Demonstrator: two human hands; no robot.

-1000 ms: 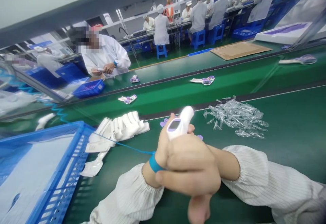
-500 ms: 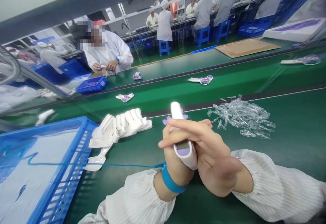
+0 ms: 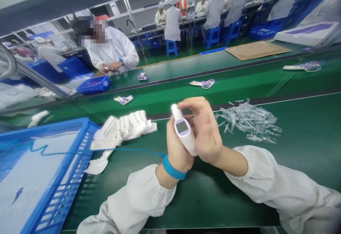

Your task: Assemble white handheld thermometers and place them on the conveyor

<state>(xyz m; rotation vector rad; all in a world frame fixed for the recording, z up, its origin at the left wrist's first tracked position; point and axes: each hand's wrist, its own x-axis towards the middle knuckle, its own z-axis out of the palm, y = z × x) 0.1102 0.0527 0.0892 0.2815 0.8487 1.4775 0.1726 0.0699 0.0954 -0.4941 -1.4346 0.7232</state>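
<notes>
A white handheld thermometer (image 3: 188, 140) with a dark screen in a purple frame points away from me, tilted up to the left. My left hand (image 3: 177, 143) is closed around it from below and the left, with a blue strap on the wrist. My right hand (image 3: 206, 131) curls against its right side, index fingertip at the narrow far end; its other fingers are partly hidden behind the thermometer. Left of my hands lies a row of white plastic shells (image 3: 130, 125). On the right is a heap of clear plastic pieces (image 3: 247, 118).
A blue crate (image 3: 70, 180) with white sheets stands at left. A blue cord (image 3: 138, 150) runs from the wrist strap across it. Beyond my bench, a green conveyor (image 3: 160, 97) carries several white and purple parts (image 3: 206, 83). A co-worker (image 3: 114, 49) in white works across it.
The thermometer has turned so its screen faces me more. My right hand has shifted from lying across it to its right side, fingertip at the far end. Conveyor parts have moved left.
</notes>
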